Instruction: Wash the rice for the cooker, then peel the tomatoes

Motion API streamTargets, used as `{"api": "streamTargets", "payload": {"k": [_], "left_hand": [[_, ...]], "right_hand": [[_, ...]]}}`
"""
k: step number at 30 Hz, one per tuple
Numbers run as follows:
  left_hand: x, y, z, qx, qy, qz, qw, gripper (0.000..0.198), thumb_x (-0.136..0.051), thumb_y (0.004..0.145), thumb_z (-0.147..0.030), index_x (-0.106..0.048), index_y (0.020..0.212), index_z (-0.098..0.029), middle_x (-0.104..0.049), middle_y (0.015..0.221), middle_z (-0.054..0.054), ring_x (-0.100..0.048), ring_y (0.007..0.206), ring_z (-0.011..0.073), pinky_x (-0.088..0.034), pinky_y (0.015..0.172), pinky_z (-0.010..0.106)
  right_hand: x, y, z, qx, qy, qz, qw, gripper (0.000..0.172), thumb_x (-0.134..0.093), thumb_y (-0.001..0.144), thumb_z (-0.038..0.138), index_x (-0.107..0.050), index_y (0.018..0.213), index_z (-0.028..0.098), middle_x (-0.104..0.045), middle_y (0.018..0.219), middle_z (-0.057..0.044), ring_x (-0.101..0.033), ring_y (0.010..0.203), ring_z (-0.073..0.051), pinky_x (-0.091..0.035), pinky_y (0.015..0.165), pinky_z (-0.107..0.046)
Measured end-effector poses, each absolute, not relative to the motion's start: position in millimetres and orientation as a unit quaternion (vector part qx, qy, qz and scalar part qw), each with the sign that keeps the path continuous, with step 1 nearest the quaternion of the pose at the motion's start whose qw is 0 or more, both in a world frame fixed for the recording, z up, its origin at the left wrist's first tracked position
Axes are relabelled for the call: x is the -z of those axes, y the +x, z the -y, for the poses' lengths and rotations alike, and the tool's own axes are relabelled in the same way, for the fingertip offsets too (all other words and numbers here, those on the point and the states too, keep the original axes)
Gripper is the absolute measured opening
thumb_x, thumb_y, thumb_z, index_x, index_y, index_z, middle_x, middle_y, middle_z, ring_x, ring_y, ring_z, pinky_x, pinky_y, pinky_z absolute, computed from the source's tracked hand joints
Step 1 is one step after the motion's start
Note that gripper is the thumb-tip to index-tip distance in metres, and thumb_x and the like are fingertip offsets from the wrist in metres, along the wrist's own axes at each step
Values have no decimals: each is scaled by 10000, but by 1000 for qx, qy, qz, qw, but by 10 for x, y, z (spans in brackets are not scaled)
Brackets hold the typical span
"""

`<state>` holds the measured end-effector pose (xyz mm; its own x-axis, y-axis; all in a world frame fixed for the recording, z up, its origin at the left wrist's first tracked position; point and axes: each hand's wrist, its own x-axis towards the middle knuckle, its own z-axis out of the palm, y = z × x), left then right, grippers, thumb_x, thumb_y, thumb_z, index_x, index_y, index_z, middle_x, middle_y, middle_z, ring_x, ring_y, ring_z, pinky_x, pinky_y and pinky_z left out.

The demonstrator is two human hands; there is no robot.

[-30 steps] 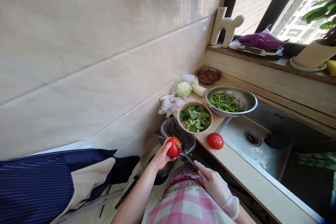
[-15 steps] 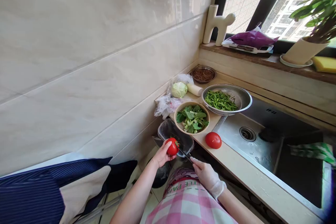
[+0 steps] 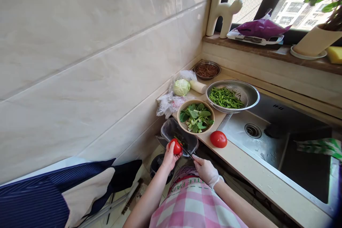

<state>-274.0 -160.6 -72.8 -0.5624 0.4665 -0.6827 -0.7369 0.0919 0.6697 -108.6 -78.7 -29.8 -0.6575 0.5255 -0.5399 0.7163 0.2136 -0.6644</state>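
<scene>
My left hand [image 3: 169, 158] is closed around a red tomato [image 3: 175, 146] and holds it over a clear plastic bin [image 3: 172, 130] beside the counter. In a thin clear glove, my right hand [image 3: 205, 169] grips a small knife [image 3: 187, 151]. The knife's tip touches the tomato near its green stem. A second tomato [image 3: 218, 139] lies on the counter [image 3: 240, 165] near the sink's edge.
A basket of leafy greens [image 3: 196, 117], a steel bowl of green beans [image 3: 232, 96], a cabbage [image 3: 181, 87], plastic bags [image 3: 167, 103] and a small brown-filled dish [image 3: 207, 70] stand on the counter. The steel sink [image 3: 269, 139] lies to the right. A striped cloth [image 3: 50, 196] hangs at lower left.
The view has shifted slightly. Both hands stay on the tomato and the knife, now a little farther from me over the plastic bin. The blade stays at the stem.
</scene>
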Motion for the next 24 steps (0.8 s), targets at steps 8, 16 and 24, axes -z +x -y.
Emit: {"api": "streamTargets", "payload": {"k": [8,16,24], "left_hand": [[871,-2673,1598,-690,-154,-584,397,455,-664,765,-481,-433,1094,-269,-593,977,54,-630,712,153,-555,625,324],[900,-2535,1570,-718,-169,-582,341,378,-625,810,-425,-416,1092,-283,-563,1064,71,-611,786,170,-563,665,345],[840,-2658,1653,-717,-152,-550,401,354,-610,804,-392,-472,1097,-250,-645,924,50,-655,695,170,-549,629,316]], "right_hand": [[497,-1145,806,489,397,-770,102,402,-430,908,258,-597,1273,238,-653,1209,-78,-600,1147,-207,-458,942,-277],[537,-1165,816,496,397,-766,99,407,-430,898,271,-605,1264,236,-664,1194,-70,-619,1120,-210,-469,923,-280],[416,-1147,780,509,387,-764,88,412,-423,895,272,-611,1258,219,-655,1209,-66,-598,1150,-203,-464,934,-267]]}}
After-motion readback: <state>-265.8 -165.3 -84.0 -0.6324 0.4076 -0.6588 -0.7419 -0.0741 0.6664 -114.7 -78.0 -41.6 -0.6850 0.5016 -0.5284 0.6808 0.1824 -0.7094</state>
